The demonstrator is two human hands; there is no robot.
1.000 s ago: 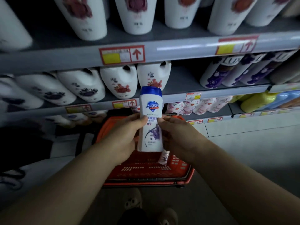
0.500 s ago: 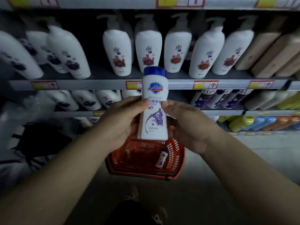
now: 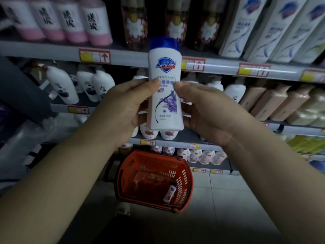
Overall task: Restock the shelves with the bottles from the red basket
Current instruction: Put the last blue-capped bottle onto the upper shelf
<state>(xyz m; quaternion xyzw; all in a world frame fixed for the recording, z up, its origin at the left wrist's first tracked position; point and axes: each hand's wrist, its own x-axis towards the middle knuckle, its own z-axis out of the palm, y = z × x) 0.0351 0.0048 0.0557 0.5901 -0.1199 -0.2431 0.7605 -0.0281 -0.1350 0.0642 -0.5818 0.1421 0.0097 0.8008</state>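
Observation:
I hold a white Safeguard bottle (image 3: 165, 73) with a blue cap and a lavender print upright in front of the shelves. My left hand (image 3: 123, 110) grips its left side and my right hand (image 3: 209, 111) grips its right side, thumbs on the label. Below, on the floor, stands the red basket (image 3: 186, 175), with one small white bottle (image 3: 170, 193) lying at its right side. Tall white Safeguard bottles (image 3: 274, 27) stand on the upper shelf at the right.
The grey upper shelf edge (image 3: 52, 52) carries red price tags. Pink-and-white bottles (image 3: 70, 20) and dark floral bottles (image 3: 135, 25) fill it at left and middle. Pump bottles (image 3: 61, 85) and beige bottles (image 3: 274, 101) fill the shelf below. A tiled floor (image 3: 228, 191) lies at the right.
The view has tilted upward, bringing higher shelves into sight. Both hands have raised the bottle with it, and the basket now sits farther below.

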